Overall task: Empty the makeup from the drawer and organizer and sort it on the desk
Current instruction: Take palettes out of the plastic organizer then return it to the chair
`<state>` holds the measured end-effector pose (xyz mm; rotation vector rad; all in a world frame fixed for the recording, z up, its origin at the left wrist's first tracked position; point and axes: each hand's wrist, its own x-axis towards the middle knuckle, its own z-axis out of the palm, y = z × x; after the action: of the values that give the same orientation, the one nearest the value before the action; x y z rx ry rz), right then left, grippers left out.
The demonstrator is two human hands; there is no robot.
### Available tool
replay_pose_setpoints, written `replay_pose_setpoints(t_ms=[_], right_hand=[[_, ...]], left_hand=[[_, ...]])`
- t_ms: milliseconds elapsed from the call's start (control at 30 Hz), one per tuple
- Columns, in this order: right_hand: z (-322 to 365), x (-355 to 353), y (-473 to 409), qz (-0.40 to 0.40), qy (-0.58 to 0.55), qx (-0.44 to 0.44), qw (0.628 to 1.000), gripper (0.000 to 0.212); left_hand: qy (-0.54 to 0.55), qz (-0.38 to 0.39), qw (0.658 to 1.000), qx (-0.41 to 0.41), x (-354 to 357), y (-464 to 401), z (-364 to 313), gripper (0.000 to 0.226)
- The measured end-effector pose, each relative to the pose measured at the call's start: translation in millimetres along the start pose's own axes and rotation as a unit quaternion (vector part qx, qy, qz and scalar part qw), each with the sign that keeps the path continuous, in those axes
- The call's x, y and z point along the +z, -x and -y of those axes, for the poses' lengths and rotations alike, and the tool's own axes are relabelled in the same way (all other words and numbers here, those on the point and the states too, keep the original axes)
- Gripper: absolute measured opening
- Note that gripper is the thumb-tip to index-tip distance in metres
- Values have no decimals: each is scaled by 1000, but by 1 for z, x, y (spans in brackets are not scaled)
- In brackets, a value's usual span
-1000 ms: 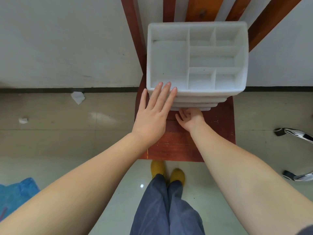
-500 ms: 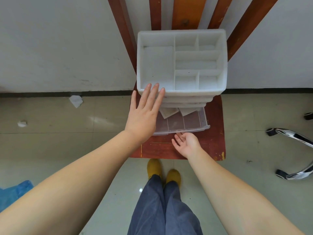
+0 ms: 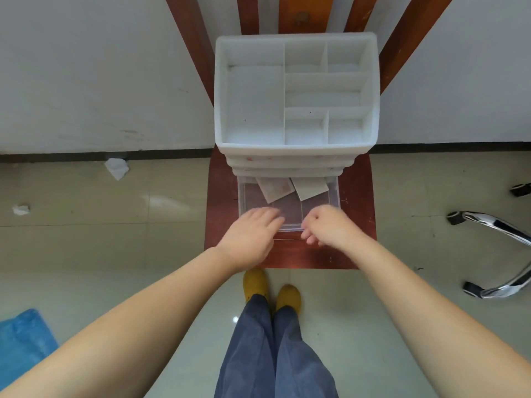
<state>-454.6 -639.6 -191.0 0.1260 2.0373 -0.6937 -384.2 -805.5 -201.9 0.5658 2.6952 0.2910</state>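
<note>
— Blue at the far left, what is it?
— Some blue cloth or plastic point(image 3: 23, 343) lying on the tiled floor; further up, two crumpled bits of white paper point(image 3: 116, 167) near the wall.
— And the left hand point(image 3: 249, 239)?
— Palm down at the front left corner of the clear drawer point(image 3: 288, 206), fingers curled over its front edge. It's blurred, so I cannot tell whether it truly grips the drawer or only rests there.
— Where is that drawer?
— Pulled out from the bottom of the white organizer point(image 3: 296, 96), which stands on a reddish-brown wooden chair point(image 3: 221, 202). The organizer's top compartments show only white walls. Inside the drawer two flat pale packets point(image 3: 273, 189) lie toward the back, partly under the organizer.
— The right hand point(image 3: 327, 228)?
— At the drawer's front right corner, fingers bent inward; whether it clasps the edge I cannot tell.
— Further right?
— Chromed chair legs point(image 3: 500, 228) on casters on the floor.
</note>
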Motion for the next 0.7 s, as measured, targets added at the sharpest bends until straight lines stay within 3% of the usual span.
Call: replay_pose_setpoints(t_ms=[67,100,200,267,400,567,700], right_hand=[[-3,-9,-17,-100,166,-103,976,32],[-6,-9,-26,-111,232,-141,956,40],[-13,-1,-55,-100,376,-201,899,76],[-14,0,-73,-116,441,-202,867,83],[-9,-2,-92,-134,454,-168,865,83],[-14,4,-89,-158,450,-200,856,88],[-16,-2,-72,-118,439,-199,868,81]], left_hand=[[46,26,991,-120,11,-18,6,51],[54,20,985,-162,15,-28,10,56],[25,8,980,-196,30,-60,21,71],[6,36,979,-203,40,-76,31,75],[5,55,971,-231,55,-90,39,77],[-49,30,983,-174,52,-75,35,79],[18,64,985,-157,30,-63,40,86]])
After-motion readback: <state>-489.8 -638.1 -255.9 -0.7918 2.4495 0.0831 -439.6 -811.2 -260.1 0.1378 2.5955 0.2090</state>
